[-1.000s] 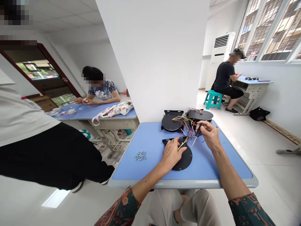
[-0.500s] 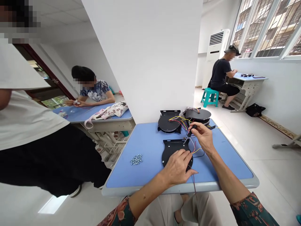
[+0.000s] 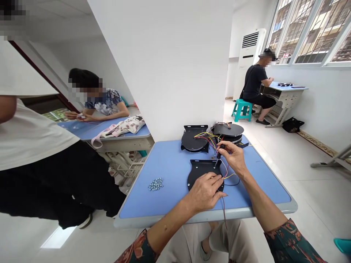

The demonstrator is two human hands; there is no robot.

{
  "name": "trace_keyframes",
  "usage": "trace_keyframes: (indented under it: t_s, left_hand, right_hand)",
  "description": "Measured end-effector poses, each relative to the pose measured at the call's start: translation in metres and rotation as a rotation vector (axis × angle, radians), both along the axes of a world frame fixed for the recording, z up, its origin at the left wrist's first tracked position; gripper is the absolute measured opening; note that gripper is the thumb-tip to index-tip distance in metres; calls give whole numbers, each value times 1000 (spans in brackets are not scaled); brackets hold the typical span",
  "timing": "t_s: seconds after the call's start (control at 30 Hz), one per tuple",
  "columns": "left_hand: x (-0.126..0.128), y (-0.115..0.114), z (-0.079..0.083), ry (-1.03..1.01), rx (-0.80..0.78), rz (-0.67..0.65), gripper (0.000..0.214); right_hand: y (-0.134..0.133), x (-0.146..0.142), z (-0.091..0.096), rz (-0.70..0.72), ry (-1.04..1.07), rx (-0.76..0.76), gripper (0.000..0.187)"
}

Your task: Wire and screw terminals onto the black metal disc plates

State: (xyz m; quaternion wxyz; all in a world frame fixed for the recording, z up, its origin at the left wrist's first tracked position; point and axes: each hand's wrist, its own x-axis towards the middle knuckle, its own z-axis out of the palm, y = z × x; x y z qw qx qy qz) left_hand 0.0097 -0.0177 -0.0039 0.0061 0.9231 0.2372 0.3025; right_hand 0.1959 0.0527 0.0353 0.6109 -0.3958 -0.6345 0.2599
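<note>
A black round-bodied metal plate (image 3: 199,170) with a slotted straight flange and several small screws lies on the blue desk. My left hand (image 3: 207,190) rests on its near right part, fingers stretched flat and thumb spread out past the edge. Pinched between the fingers of my right hand (image 3: 233,155) is a black-handled screwdriver (image 3: 218,155). It stands slightly tilted, its tip at a screw near the plate's upper right. Yellow, red and black wires (image 3: 231,176) come out at the plate's right side, and a dark red wire (image 3: 224,212) hangs over the desk's front edge.
Silver screws (image 3: 155,184) lie piled on the desk (image 3: 137,201) at left. Behind the plate are a black wired unit (image 3: 194,140) and stacked black discs (image 3: 229,129), against a white pillar (image 3: 164,73). One person stands close at left; two others sit at desks.
The screwdriver stands more upright, and my right hand has shifted slightly. My left hand remains on the plate. The whole view has moved a little.
</note>
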Motion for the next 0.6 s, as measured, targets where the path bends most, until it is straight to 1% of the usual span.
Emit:
trace_keyframes:
  t_s: [0.33,0.47,0.6]
  left_hand:
    - [1,0,3,-28,-15,-1,41]
    - [1,0,3,-33,11,2,40]
    - [2,0,3,-26,27,3,39]
  right_hand:
    - [-6,-2,4,20,-66,77,12]
    - [-7,-2,5,7,-68,70,12]
    - [-7,-2,5,30,-64,63,13]
